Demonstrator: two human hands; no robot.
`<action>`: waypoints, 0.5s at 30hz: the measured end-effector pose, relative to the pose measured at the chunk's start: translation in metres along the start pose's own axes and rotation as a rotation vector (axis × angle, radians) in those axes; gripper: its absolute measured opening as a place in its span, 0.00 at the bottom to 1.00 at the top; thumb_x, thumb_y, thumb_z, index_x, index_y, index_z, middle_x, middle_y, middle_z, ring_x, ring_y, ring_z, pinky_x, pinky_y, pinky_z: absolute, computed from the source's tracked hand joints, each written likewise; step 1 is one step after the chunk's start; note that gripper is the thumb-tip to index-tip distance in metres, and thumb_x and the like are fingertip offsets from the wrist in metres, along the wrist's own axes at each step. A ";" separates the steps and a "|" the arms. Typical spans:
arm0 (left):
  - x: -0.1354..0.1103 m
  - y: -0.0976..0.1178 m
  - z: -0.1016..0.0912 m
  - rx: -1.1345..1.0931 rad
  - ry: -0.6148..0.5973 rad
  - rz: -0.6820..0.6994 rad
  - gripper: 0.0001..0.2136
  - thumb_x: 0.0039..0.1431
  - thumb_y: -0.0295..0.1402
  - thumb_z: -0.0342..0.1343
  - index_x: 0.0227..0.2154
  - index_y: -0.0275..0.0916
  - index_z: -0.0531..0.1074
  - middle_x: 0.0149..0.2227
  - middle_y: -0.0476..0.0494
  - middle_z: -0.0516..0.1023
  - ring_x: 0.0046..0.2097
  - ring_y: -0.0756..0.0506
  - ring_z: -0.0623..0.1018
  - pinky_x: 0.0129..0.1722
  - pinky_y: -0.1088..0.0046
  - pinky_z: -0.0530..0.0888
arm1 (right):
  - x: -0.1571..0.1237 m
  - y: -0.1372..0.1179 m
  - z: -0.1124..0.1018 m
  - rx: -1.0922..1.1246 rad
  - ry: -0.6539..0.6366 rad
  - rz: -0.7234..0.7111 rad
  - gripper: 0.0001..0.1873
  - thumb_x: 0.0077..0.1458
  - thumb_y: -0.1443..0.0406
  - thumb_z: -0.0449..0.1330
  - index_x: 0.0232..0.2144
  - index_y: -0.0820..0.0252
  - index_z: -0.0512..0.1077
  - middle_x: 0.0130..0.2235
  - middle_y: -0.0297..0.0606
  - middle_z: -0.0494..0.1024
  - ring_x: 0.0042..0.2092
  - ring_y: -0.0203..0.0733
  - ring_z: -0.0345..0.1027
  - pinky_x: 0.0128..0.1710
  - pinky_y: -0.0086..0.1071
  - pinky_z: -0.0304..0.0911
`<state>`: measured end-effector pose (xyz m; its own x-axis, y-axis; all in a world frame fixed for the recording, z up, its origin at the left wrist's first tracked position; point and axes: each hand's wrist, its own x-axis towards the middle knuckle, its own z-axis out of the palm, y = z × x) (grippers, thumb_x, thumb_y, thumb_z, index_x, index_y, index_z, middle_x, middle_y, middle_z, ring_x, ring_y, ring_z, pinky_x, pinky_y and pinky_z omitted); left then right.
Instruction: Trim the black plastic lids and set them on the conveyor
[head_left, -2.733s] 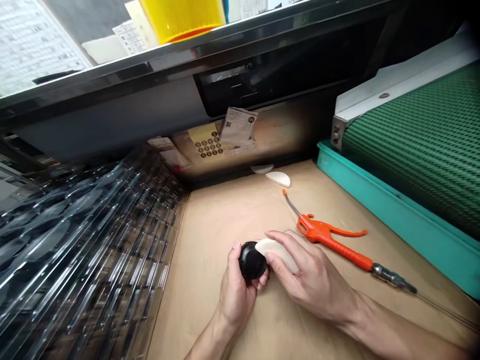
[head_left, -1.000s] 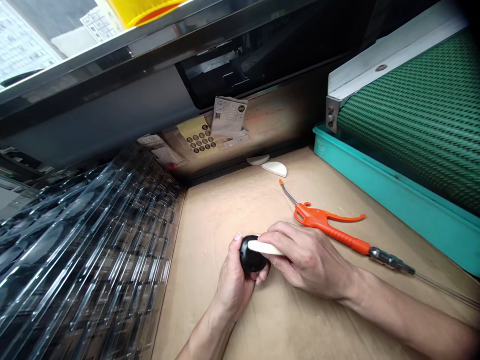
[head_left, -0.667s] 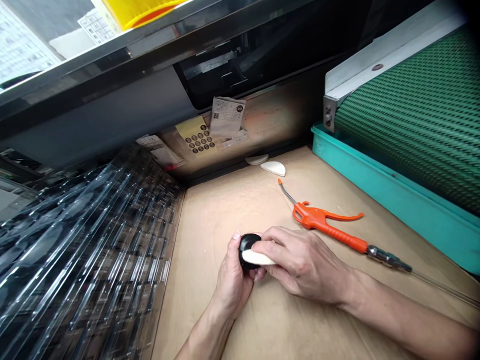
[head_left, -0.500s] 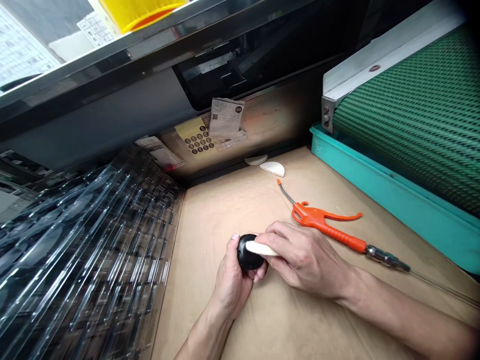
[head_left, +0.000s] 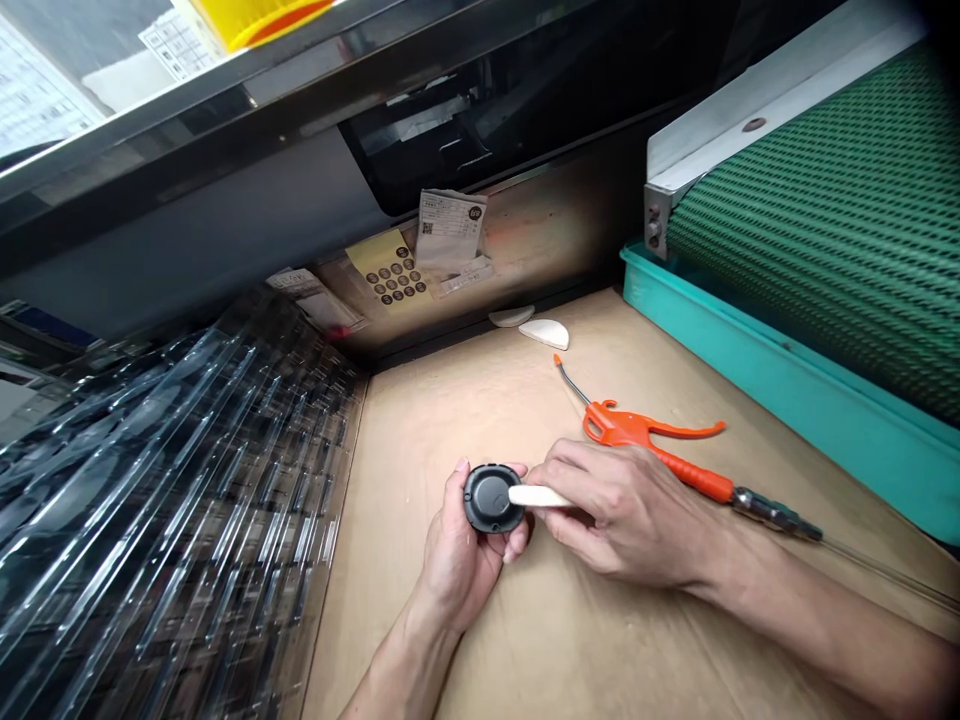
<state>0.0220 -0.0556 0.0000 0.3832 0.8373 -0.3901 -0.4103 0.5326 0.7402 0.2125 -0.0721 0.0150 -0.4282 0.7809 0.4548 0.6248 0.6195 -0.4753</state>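
Observation:
Between the thumb and fingers of my left hand [head_left: 457, 560] sits a round black plastic part [head_left: 489, 498], its shallow domed face turned up toward me and small notches on its rim. My right hand [head_left: 611, 510] is closed on a white half-round pad [head_left: 541, 496], pinched between thumb and fingers. The pad's tip is at the right side of the black part's face; whether it presses there I cannot tell. Just beyond my right hand lies an orange air blow gun [head_left: 637, 432] with a bent metal nozzle.
Two more white half-round pads [head_left: 545, 333] lie at the back of the brown board [head_left: 420, 420]. Stacked clear plastic trays [head_left: 225, 520] fill the left. A teal bin [head_left: 780, 370] stands right, under a green conveyor belt [head_left: 832, 220]. A metal shelf edge [head_left: 285, 120] runs above.
The black part has tilted so that its face shows more fully. The white pad has shifted from across its middle to its right side. Both hands otherwise hold much the same place.

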 end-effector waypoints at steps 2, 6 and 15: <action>0.000 0.000 0.000 -0.004 0.004 -0.010 0.23 0.65 0.48 0.49 0.39 0.29 0.75 0.23 0.46 0.73 0.19 0.52 0.68 0.20 0.76 0.61 | 0.000 -0.001 0.000 0.023 -0.003 -0.013 0.08 0.59 0.70 0.54 0.37 0.61 0.73 0.34 0.36 0.70 0.33 0.38 0.64 0.31 0.31 0.53; -0.001 0.001 0.000 -0.012 0.026 -0.033 0.24 0.65 0.48 0.49 0.43 0.29 0.75 0.20 0.47 0.71 0.20 0.50 0.69 0.20 0.77 0.61 | 0.000 -0.002 -0.002 0.059 -0.047 -0.053 0.10 0.58 0.71 0.54 0.38 0.59 0.74 0.35 0.37 0.70 0.34 0.38 0.64 0.32 0.31 0.54; -0.003 0.001 0.000 0.009 -0.017 0.014 0.24 0.66 0.51 0.47 0.39 0.31 0.74 0.38 0.35 0.78 0.23 0.53 0.70 0.21 0.77 0.66 | -0.001 0.005 -0.004 0.010 0.225 0.074 0.07 0.61 0.68 0.56 0.40 0.59 0.73 0.36 0.35 0.74 0.35 0.38 0.68 0.34 0.32 0.59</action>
<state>0.0205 -0.0579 0.0018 0.3913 0.8426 -0.3700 -0.4089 0.5194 0.7504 0.2188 -0.0697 0.0150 -0.2245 0.7871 0.5745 0.6422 0.5629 -0.5203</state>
